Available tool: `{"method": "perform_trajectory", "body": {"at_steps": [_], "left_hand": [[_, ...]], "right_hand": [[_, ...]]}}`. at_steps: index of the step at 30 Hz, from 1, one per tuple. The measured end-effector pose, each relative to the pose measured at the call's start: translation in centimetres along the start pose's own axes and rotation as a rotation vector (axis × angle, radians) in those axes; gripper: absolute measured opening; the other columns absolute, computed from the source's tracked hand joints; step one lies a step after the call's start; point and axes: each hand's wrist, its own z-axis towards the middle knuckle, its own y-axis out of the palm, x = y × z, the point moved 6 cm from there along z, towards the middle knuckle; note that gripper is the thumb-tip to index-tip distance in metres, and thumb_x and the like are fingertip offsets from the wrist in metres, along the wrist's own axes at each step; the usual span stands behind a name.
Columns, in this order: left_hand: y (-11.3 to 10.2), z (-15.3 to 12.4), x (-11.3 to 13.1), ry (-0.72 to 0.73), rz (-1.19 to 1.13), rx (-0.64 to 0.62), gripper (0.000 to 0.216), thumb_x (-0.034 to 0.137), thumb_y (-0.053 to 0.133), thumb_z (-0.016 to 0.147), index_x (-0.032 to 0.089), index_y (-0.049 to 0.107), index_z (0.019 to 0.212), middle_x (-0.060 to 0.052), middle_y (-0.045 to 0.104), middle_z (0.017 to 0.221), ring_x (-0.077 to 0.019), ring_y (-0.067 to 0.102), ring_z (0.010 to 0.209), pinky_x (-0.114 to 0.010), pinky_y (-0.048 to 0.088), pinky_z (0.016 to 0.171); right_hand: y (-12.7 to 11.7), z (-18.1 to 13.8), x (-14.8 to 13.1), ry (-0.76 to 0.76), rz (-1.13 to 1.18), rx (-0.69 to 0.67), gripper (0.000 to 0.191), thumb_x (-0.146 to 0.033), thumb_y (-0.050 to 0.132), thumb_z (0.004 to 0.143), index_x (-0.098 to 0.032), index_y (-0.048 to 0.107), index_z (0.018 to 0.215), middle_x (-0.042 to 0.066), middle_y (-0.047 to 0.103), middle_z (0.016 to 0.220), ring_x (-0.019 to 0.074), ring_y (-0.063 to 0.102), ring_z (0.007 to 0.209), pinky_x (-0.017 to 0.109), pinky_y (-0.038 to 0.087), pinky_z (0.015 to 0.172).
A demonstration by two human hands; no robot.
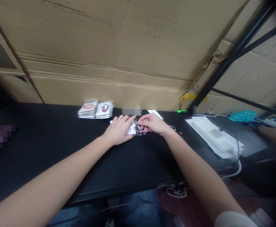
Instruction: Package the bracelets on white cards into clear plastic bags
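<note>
My left hand (119, 128) lies palm down on a small clear plastic bag with a white card (131, 130) on the black table (57, 148), fingers pressed on it. My right hand (152, 123) is closed in a pinch on a pink cord charm (141, 128) at the bag's right end. Both hands meet at the middle of the table, close to its far edge.
Two stacks of packed white cards (96, 109) lie left of my hands by the cardboard wall (119, 47). Clear empty bags (131, 110) and a white slip (155, 113) lie behind. White papers (213, 135) sit right, beside a black frame (230, 56). Another person's hand (271, 134) is at far right.
</note>
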Motion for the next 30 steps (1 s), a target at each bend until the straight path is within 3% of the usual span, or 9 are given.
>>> {"method": "perform_trajectory", "body": {"at_steps": [4, 8, 13, 21, 27, 30], "left_hand": [[-0.1, 0.0, 0.0, -0.015, -0.031, -0.002, 0.073, 0.044, 0.058, 0.077, 0.020, 0.031, 0.140, -0.011, 0.051, 0.123, -0.0303, 0.047, 0.107, -0.045, 0.037, 0.088], [-0.2, 0.0, -0.2, -0.057, -0.079, 0.013, 0.071, 0.045, 0.057, 0.079, 0.022, 0.031, 0.141, -0.011, 0.052, 0.123, -0.0308, 0.047, 0.107, -0.046, 0.037, 0.089], [-0.4, 0.0, -1.2, -0.150, -0.167, 0.085, 0.082, 0.051, 0.059, 0.077, 0.021, 0.023, 0.144, -0.014, 0.048, 0.129, -0.0329, 0.045, 0.113, -0.049, 0.036, 0.093], [-0.3, 0.1, -0.2, -0.123, -0.144, 0.059, 0.076, 0.048, 0.057, 0.079, 0.021, 0.026, 0.142, -0.013, 0.050, 0.128, -0.0328, 0.047, 0.112, -0.049, 0.037, 0.092], [0.0, -0.1, -1.3, -0.207, -0.207, 0.100, 0.078, 0.052, 0.057, 0.079, 0.019, 0.025, 0.142, -0.014, 0.049, 0.129, -0.0326, 0.045, 0.116, -0.048, 0.038, 0.093], [0.0, -0.1, -1.7, -0.209, -0.203, 0.100, 0.078, 0.051, 0.058, 0.078, 0.019, 0.025, 0.142, -0.014, 0.049, 0.128, -0.0328, 0.045, 0.116, -0.048, 0.038, 0.093]], "right_hand": [[1.2, 0.5, 0.4, -0.009, -0.013, 0.040, 0.025, -0.039, 0.065, 0.077, -0.015, 0.067, 0.082, 0.004, 0.065, 0.064, 0.0108, 0.058, 0.048, 0.021, 0.042, 0.042], [1.3, 0.7, 0.2, -0.064, -0.064, 0.170, 0.029, -0.041, 0.073, 0.068, -0.016, 0.063, 0.079, 0.002, 0.063, 0.061, 0.0113, 0.057, 0.050, 0.024, 0.045, 0.048], [1.0, 0.2, -0.7, -0.077, 0.079, 0.073, 0.029, -0.036, 0.071, 0.072, -0.017, 0.064, 0.094, 0.003, 0.066, 0.071, 0.0109, 0.057, 0.052, 0.022, 0.042, 0.044], [0.5, 0.5, -1.0, -0.163, -0.056, 0.325, 0.020, -0.033, 0.065, 0.075, -0.016, 0.070, 0.084, 0.005, 0.068, 0.074, 0.0124, 0.058, 0.056, 0.027, 0.048, 0.054], [0.8, 0.2, -1.1, -0.092, 0.125, 0.106, 0.038, -0.031, 0.068, 0.074, -0.019, 0.064, 0.110, 0.004, 0.068, 0.083, 0.0100, 0.057, 0.054, 0.026, 0.050, 0.053], [0.9, -0.1, -0.7, -0.032, 0.122, 0.048, 0.031, -0.028, 0.070, 0.072, -0.017, 0.065, 0.100, 0.003, 0.066, 0.071, 0.0115, 0.058, 0.055, 0.027, 0.052, 0.054]]}}
